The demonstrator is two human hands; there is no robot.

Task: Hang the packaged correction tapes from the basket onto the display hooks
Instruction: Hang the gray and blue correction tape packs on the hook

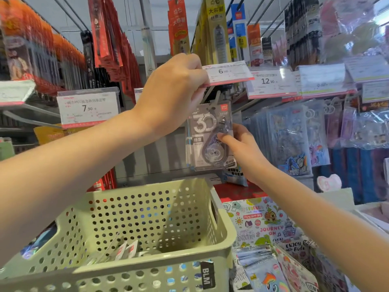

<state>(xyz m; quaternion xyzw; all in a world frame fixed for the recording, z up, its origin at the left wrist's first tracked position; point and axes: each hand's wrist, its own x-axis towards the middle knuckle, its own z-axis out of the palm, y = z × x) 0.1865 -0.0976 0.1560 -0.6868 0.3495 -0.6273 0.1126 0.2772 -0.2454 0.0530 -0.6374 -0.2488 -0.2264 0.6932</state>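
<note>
My left hand (pixel 174 89) pinches the 6.00 price tag (pixel 229 73) at the end of a display hook and holds it tipped up. Under the tag, the hook's metal prongs (pixel 212 100) pass through the top of a grey packaged correction tape (pixel 208 140) marked "30". My right hand (pixel 237 144) grips this pack from the right, thumb across its clear blister. More packs of the same kind hang stacked behind it. Below stands the pale green perforated basket (pixel 219 234), with several packaged correction tapes (pixel 124 251) lying at its bottom.
Red and yellow pen packs hang on upper hooks. Price tags reading 7.90 (pixel 88 108) and 12.90 (pixel 270 81) flank the hook. Cartoon sticker packs (pixel 288 140) hang to the right. Printed pouches (pixel 265 228) lie on the counter beside the basket.
</note>
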